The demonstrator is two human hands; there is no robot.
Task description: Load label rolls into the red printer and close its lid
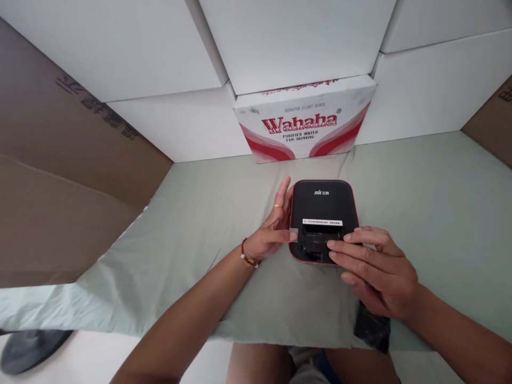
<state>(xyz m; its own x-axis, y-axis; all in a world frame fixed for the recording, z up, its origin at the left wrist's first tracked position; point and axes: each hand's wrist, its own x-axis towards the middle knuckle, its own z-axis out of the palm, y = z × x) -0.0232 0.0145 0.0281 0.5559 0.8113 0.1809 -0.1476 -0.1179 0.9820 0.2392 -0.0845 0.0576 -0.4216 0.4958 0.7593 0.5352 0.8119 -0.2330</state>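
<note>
A small black printer [320, 205] with a red rim lies on the green cloth, a logo near its far end. A white warning label [322, 222] runs above its dark recess. My left hand [272, 232] grips the printer's left side, thumb on top and fingers along the edge. Under that thumb shows a small clear piece of film [293, 235]. My right hand [380, 266] has its fingers stretched over the right side of the recess, fingertips touching the printer. A black crumpled plastic piece [372, 328] is below my right hand at the table's front edge.
A white and red Wahaha water carton [306, 128] stands behind the printer, against stacked white boxes [296, 42]. Large brown cardboard [60, 186] rises at the left, and another brown carton [492, 117] at the right. Green cloth [432, 213] covers the table.
</note>
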